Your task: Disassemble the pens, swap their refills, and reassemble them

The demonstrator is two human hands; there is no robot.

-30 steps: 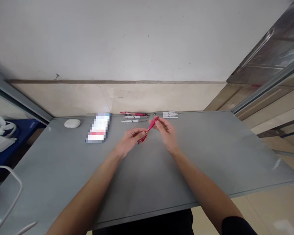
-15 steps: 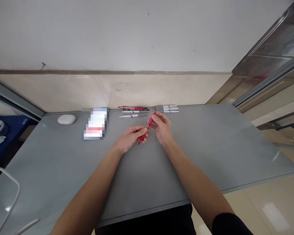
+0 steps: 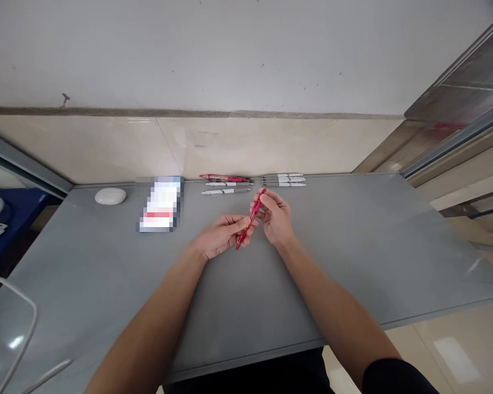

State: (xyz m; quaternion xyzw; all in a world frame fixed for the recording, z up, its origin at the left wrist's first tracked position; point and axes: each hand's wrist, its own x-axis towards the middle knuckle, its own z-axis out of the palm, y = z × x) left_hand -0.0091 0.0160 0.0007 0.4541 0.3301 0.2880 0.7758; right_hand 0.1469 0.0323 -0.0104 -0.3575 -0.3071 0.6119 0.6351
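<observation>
Both my hands grip one red pen (image 3: 257, 207), tilted with its upper end leaning to the right. My left hand (image 3: 227, 234) is closed on its lower part, thumb on top. Around the upper, grip part, the thumb and fingers of my right hand (image 3: 277, 218) are pinched. Behind my hands, along the wall, another red pen (image 3: 224, 178) lies beside white and grey pens (image 3: 227, 191). To their right is a small group of white and grey pens (image 3: 290, 180), lying side by side.
A phone-like object with a blurred screen (image 3: 161, 205) lies left of the pens. Farther left is a white rounded case (image 3: 110, 196). A white cable (image 3: 32, 312) curves over the grey table's (image 3: 332, 262) left front corner. A tiled wall (image 3: 287, 145) borders the back.
The view has shifted slightly. Both hands still hold the red pen, which appears a little lower and farther right, with no clear change of grip.
</observation>
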